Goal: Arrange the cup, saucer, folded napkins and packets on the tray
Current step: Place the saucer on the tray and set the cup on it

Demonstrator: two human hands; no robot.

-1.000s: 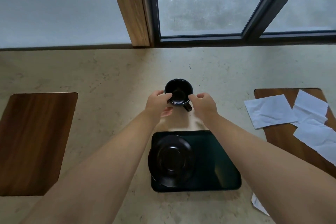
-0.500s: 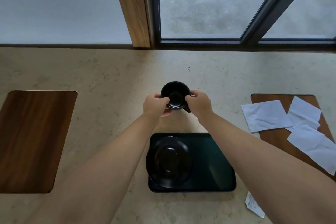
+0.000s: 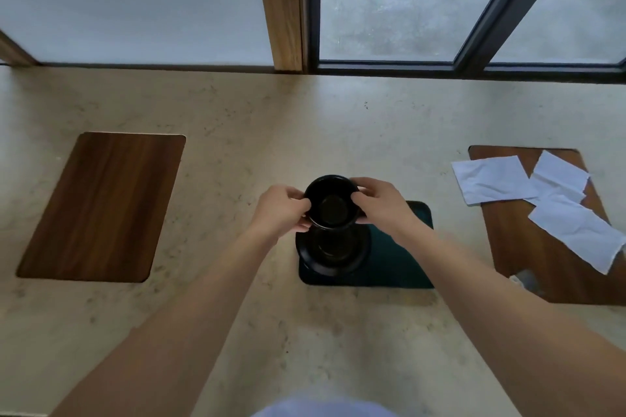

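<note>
On the pale stone worktop, furthest left, lay a dark wood panel. Toward the middle, the left hand gripped the left side of a black cup with curled fingers, and the right hand pinched its right side, so both hands held it just above a black saucer. That saucer sat on the left part of a dark tray. Further right, three white napkins lay unfolded and overlapping across a second wood panel, well apart from the tray.
</note>
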